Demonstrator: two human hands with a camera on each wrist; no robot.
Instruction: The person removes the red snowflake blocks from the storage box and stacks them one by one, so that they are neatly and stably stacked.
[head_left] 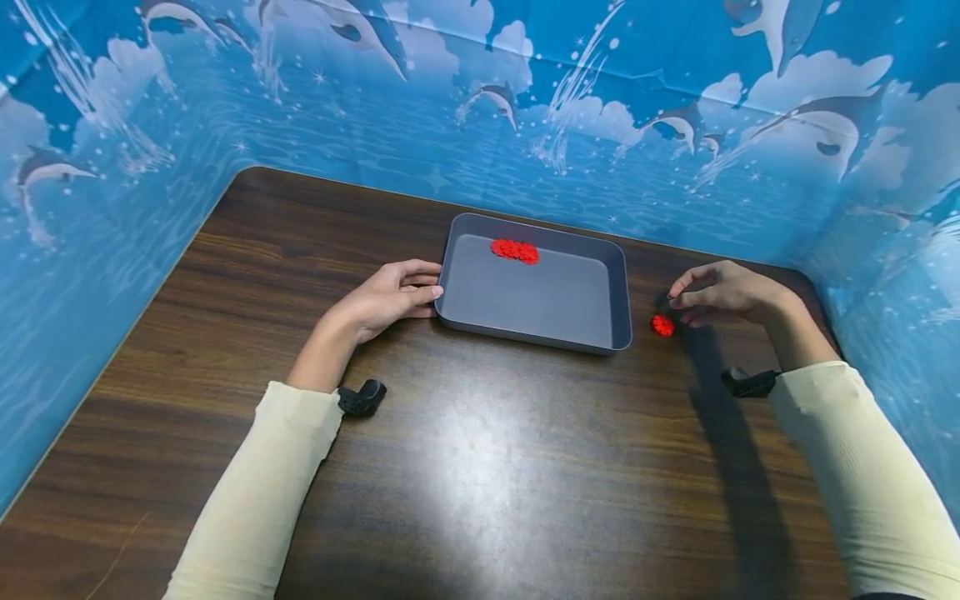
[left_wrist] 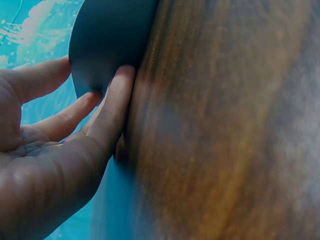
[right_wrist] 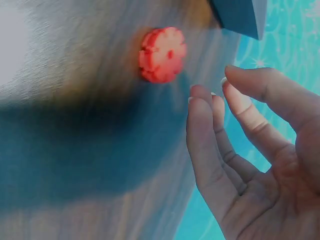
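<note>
A shallow dark grey baking tray (head_left: pixel 532 292) lies on the wooden table. Inside it, near the back wall, several red notched plastic discs (head_left: pixel 515 251) overlap in a short row. My left hand (head_left: pixel 390 300) is at the tray's left side, its fingertips against the outer wall and the thumb tip at the rim. To the right of the tray, a red notched disc (right_wrist: pixel 162 55) lies flat on the table, its thick edge looking layered. Close beside it hovers my right hand (head_left: pixel 723 293), fingers loosely bent and apart from the thumb, nothing between them.
The dark wooden table (head_left: pixel 360 483) reaches back to a blue curtain (head_left: pixel 420 117) printed with dolphins, which hangs behind and along both sides. Each wrist wears a small black camera, such as the left wrist camera (head_left: pixel 363 398). The right arm casts a long shadow on the table.
</note>
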